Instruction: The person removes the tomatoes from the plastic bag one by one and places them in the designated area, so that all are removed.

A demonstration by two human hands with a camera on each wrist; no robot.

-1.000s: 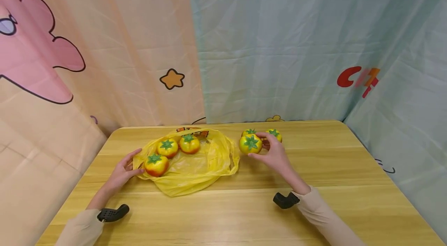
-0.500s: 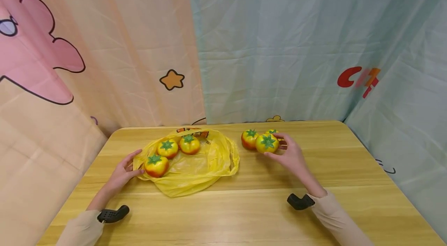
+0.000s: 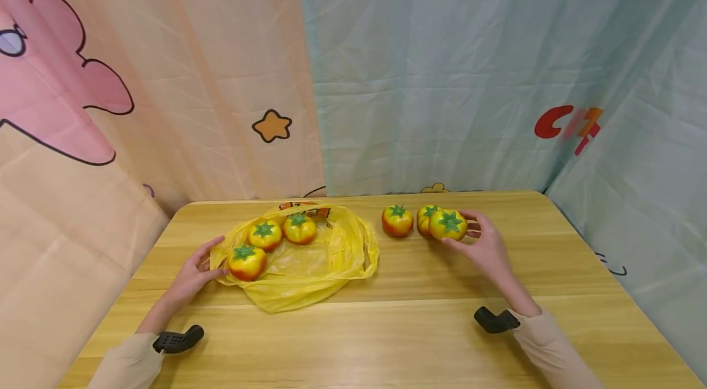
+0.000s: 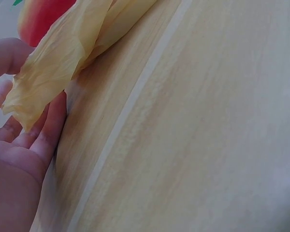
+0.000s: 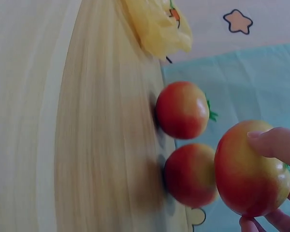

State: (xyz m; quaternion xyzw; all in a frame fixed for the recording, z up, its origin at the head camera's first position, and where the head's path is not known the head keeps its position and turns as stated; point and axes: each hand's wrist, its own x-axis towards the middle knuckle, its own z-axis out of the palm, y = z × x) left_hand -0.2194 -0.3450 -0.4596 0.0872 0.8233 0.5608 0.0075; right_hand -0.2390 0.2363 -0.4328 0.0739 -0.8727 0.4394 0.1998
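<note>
Right hand (image 3: 486, 248): thumb and fingers bent round held tomato (image 3: 448, 225), gripping from its right; spread about as wide as the fruit.
Held tomato: off the wooden table (image 3: 375, 340); yellow top, green star-shaped leaves, red lower down in right wrist view; partly in front of near loose tomato (image 3: 424, 219) in head view, contact between them unclear.
Far-left loose tomato (image 3: 397, 221): on table, just left of the other loose one, between it and the bag.
Left hand (image 3: 193, 269): at left edge of yellow plastic bag (image 3: 320, 257), fingers loosely bent, bag edge held between thumb and fingers; thumb just beside front bagged tomato (image 3: 247, 262), touching or not, cannot tell.
Bag: spread flat on table, crumpled, orange print at far edge.
Bagged tomatoes: three on left half; front one, middle one (image 3: 265, 234), back one (image 3: 300, 228).
Sleeves: beige; black wrist mount (image 3: 496, 319) at right, similar at left.
Backdrop: peach-and-blue curtain (image 3: 414, 82), printed star.
</note>
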